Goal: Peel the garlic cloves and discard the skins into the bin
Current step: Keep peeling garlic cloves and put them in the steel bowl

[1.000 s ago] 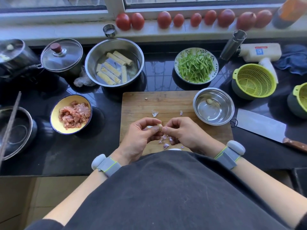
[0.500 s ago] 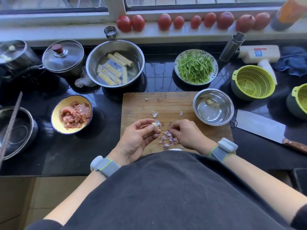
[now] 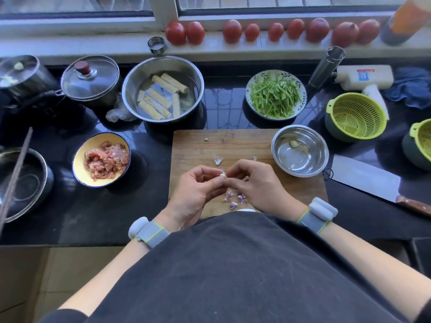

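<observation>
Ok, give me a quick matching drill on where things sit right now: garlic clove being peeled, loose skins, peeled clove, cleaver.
Things:
1. garlic clove
2. garlic skins
3. peeled clove
4. cleaver

Places:
A. in the small steel bowl
B. on the black counter, right of the board
C. pinched between the left hand and the right hand
D. on the cutting board, under the hands

Pairs: 1-C, 2-D, 3-A, 4-B

home kitchen, cutting board (image 3: pixel 233 145), pots (image 3: pixel 161 89), cleaver (image 3: pixel 363 180)
</observation>
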A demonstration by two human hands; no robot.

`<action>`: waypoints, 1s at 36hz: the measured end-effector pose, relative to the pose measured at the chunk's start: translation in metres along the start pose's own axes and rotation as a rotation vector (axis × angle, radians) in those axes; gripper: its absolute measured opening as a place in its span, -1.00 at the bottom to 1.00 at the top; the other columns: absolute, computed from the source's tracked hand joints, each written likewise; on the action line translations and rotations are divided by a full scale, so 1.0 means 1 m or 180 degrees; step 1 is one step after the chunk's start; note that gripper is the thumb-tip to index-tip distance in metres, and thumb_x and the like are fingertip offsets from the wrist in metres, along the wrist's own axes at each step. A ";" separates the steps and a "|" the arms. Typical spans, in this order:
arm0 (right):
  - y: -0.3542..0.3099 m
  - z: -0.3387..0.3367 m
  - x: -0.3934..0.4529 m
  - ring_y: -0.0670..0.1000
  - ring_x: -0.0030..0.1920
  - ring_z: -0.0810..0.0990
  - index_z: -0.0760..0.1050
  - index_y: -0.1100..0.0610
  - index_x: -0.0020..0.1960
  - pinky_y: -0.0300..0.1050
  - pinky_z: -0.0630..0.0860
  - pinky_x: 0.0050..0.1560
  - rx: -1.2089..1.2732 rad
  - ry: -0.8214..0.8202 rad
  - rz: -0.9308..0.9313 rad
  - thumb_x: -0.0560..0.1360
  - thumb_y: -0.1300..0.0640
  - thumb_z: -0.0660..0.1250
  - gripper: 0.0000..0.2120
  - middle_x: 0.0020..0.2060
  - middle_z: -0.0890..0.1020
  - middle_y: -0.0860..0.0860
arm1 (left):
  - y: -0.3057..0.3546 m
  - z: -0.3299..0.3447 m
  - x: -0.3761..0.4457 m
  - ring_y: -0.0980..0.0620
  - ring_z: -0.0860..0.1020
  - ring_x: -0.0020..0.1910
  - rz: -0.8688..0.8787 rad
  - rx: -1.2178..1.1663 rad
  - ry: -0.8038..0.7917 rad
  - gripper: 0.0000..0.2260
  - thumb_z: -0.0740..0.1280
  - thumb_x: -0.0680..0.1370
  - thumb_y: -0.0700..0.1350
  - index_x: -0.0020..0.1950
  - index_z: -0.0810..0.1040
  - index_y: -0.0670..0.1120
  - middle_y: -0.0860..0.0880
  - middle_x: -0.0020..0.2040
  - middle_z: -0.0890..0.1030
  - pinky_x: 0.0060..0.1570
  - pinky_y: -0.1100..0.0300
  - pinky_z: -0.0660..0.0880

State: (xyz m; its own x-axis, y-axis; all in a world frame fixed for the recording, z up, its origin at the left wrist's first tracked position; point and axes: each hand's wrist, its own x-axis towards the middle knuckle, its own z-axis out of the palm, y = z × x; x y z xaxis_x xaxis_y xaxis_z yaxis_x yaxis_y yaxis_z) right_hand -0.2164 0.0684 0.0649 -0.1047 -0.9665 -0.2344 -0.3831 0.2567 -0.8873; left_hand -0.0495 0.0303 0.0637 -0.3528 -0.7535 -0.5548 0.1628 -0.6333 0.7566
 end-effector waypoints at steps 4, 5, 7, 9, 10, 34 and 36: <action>-0.005 -0.002 0.000 -0.21 -0.36 0.56 0.67 0.11 -0.21 -0.37 0.45 -0.26 -0.0007 0.0034 -0.0030 0.41 0.23 0.57 -0.90 -0.36 0.65 -0.10 | 0.002 0.000 -0.004 -0.13 0.66 -0.10 0.0026 0.0075 -0.0046 -0.92 0.42 0.48 -0.38 -0.09 0.61 -0.23 -0.18 -0.15 0.67 -0.07 0.14 0.65; -0.005 -0.003 0.000 -0.20 -0.37 0.56 0.67 0.12 -0.21 -0.36 0.46 -0.27 0.0058 -0.0011 0.0007 0.41 0.24 0.57 -0.90 -0.37 0.66 -0.09 | 0.003 0.000 -0.004 -0.12 0.66 -0.11 0.0027 0.0067 -0.0062 -0.92 0.44 0.46 -0.36 -0.11 0.62 -0.22 -0.17 -0.16 0.67 -0.08 0.15 0.65; -0.006 -0.003 -0.001 -0.19 -0.38 0.57 0.65 0.13 -0.19 -0.35 0.49 -0.29 0.0124 -0.0059 0.0017 0.42 0.26 0.57 -0.89 -0.38 0.65 -0.08 | 0.003 -0.001 -0.005 -0.11 0.66 -0.11 0.0076 0.0112 -0.0069 -0.91 0.47 0.40 -0.31 -0.12 0.64 -0.20 -0.18 -0.16 0.68 -0.10 0.16 0.63; -0.006 -0.003 -0.001 -0.16 -0.37 0.59 0.64 0.14 -0.18 -0.32 0.51 -0.29 0.0118 -0.0080 -0.0053 0.42 0.27 0.56 -0.89 -0.37 0.66 -0.06 | 0.003 -0.002 -0.006 -0.10 0.65 -0.12 0.0170 0.0270 -0.0044 -0.90 0.49 0.40 -0.32 -0.12 0.67 -0.19 -0.19 -0.15 0.68 -0.11 0.18 0.61; -0.005 -0.003 -0.002 -0.12 -0.36 0.61 0.64 0.15 -0.17 -0.29 0.54 -0.27 0.0098 -0.0076 -0.0091 0.42 0.27 0.56 -0.90 -0.35 0.67 -0.04 | 0.003 -0.003 -0.006 -0.09 0.64 -0.13 0.0236 0.0392 -0.0043 -0.90 0.49 0.42 -0.33 -0.11 0.68 -0.18 -0.20 -0.15 0.68 -0.10 0.18 0.60; 0.001 -0.010 -0.004 -0.13 -0.28 0.57 0.58 0.14 -0.17 -0.31 0.50 -0.24 -0.0049 0.0200 -0.0651 0.46 0.28 0.51 -0.87 -0.28 0.61 -0.13 | 0.003 0.002 -0.004 -0.13 0.66 -0.06 0.0586 0.0522 0.0008 -0.88 0.47 0.45 -0.36 -0.04 0.68 -0.23 -0.24 -0.09 0.70 0.13 -0.05 0.60; -0.001 -0.011 -0.004 -0.12 -0.27 0.58 0.58 0.13 -0.15 -0.24 0.55 -0.22 0.0056 0.0176 -0.0562 0.46 0.26 0.52 -0.88 -0.27 0.63 -0.09 | 0.003 0.002 -0.004 -0.14 0.66 -0.05 0.0574 0.0472 -0.0006 -0.88 0.47 0.45 -0.36 -0.04 0.68 -0.23 -0.25 -0.08 0.70 0.16 -0.09 0.59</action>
State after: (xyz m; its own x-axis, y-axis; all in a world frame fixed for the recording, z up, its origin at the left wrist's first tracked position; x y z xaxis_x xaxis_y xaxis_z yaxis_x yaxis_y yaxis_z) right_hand -0.2259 0.0719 0.0711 -0.0877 -0.9948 -0.0527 -0.3839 0.0826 -0.9197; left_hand -0.0495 0.0320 0.0695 -0.3319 -0.8517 -0.4056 0.0861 -0.4555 0.8861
